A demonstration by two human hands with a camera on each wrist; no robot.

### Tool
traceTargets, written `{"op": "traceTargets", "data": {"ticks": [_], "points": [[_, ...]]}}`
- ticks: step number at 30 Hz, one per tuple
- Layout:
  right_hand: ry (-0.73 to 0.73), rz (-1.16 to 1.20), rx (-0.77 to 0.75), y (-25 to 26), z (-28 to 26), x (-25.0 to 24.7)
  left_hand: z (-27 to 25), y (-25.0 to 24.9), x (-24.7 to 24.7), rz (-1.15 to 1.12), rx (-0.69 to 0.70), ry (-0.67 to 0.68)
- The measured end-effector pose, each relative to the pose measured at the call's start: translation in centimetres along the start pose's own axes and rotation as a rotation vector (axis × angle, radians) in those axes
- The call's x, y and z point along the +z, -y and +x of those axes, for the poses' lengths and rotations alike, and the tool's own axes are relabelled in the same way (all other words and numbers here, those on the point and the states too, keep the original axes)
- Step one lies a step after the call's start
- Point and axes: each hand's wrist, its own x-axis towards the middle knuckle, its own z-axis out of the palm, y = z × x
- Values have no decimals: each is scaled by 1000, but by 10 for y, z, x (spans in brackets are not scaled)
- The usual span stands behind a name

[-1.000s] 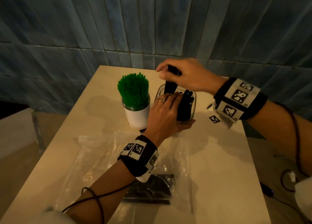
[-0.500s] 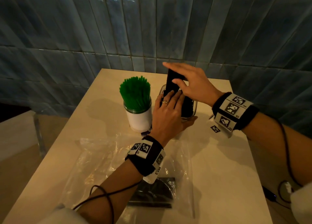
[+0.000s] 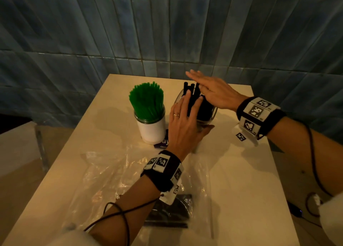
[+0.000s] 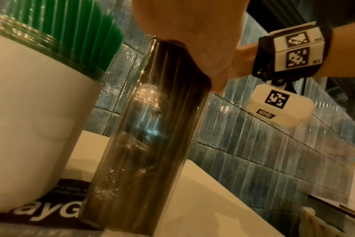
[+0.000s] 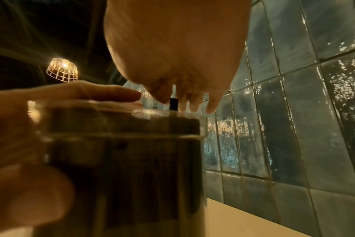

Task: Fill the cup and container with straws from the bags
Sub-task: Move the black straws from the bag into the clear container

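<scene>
left hand (image 3: pixel 182 124) wraps its fingers around the glass container (image 3: pixel 205 118) on the tabletop (image 3: pixel 241 171) to steady it, while the right hand (image 3: pixel 213 93), fingers flat, pats the sticking-up black straws (image 3: pixel 193 92) level, I'd guess.

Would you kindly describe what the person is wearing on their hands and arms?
Each bare forearm carries a black wristband covered with white blocks printed with black square markers; the other band matches. A thin black cable loops along the left forearm. The left hand wears a ring.
</scene>
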Motion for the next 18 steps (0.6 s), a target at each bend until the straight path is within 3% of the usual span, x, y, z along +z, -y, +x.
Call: {"op": "traceTargets", "data": {"ticks": [2,5,13,18], "points": [[-40,48,-4,5,-10,1,0,-4,-1,-133,-122,-47],[73,-29,32,12,-23,8,-1,-9,1,-327,-264,-98],[173,-301,11,-2,-23,17,-4,-9,5,-425,-305,-119],[111,-255,6,13,-25,16,-4,-10,0,-461,-320,-105]]}}
